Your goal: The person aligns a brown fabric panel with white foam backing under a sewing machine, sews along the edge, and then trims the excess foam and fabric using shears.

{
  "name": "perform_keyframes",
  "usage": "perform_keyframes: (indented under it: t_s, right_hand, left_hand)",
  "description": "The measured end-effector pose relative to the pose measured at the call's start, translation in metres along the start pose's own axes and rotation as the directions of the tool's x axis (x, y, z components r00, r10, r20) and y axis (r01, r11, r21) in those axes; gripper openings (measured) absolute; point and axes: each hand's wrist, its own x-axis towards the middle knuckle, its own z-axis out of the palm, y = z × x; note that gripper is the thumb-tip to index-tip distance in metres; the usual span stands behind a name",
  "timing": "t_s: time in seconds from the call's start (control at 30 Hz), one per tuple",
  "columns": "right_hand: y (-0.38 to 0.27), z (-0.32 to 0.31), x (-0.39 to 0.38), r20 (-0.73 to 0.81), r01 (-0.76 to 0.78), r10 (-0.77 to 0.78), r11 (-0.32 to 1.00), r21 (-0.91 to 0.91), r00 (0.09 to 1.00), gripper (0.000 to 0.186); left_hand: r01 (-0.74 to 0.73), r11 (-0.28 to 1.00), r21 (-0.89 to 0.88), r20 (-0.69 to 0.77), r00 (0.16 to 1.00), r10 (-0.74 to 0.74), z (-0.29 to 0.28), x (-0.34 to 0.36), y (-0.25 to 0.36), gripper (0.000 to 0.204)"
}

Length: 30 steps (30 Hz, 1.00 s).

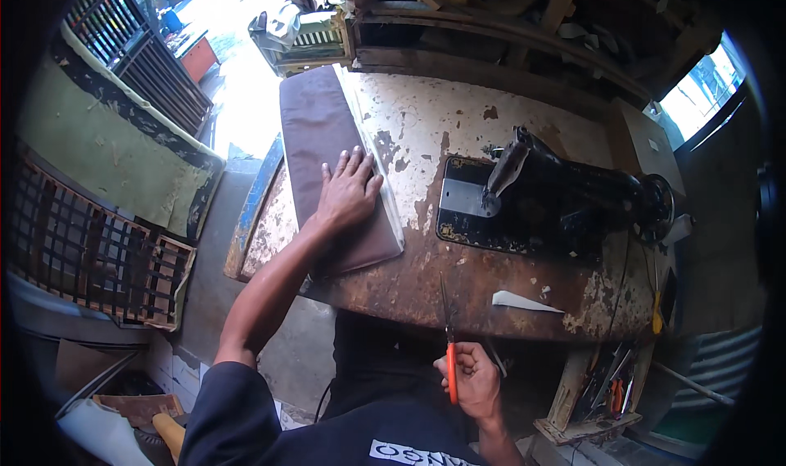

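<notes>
Left hand [350, 194]: laid palm down, fingers spread, on the brown panel; nothing is gripped by it, the panel only being covered and touched.
Brown panel [318, 118]: laid flat at the left end of the table, its length run away from the body; a pale edging [386, 194] is seen along its right side. Whether it is padded cannot be told.
Right hand [476, 382]: held low, in front of the table's near edge; fingers curled, the scissors grasped by their handles.
Scissors [451, 373]: orange-handled, pointed away from the body; the dark, slender blades are seen against the table's front edge. Whether they are fully closed cannot be told.
White scrap [524, 302]: tapered, left near the front edge, to the right of the blades; touched by neither hand.
Table [385, 292]: worn brown, patched with flaking pale paint.
Sewing machine [565, 200]: black, set on the right half of the table, its needle end turned toward the panel; well apart from the right hand.
Below right: hand tools [616, 394] are held in a wooden rack [565, 398].
Left side: a greenish panel [123, 147] is propped above a webbed frame [90, 229].
</notes>
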Motion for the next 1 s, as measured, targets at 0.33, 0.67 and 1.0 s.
perform_keyframes:
  t_s: [0.33, 0.67, 1.0]
  right_hand:
    - [0.016, 0.012, -0.017, 0.336, -0.253, 0.203, 0.961, 0.111, 0.920, 0.043]
    - [-0.010, 0.042, 0.032, 0.348, -0.223, 0.136, 0.949, 0.225, 0.928, 0.046]
    - [-0.020, 0.046, 0.025, 0.322, -0.130, 0.042, 0.958, 0.257, 0.946, 0.044]
  left_hand:
    - [-0.192, 0.977, 0.097, -0.044, 0.979, 0.197, 0.019, -0.140, 0.027, 0.065]
    - [-0.368, 0.922, 0.124, -0.008, 0.928, 0.372, 0.013, -0.206, 0.015, 0.104]
    - [-0.362, 0.931, -0.058, -0.283, 0.900, 0.332, 0.006, -0.187, 0.022, 0.061]
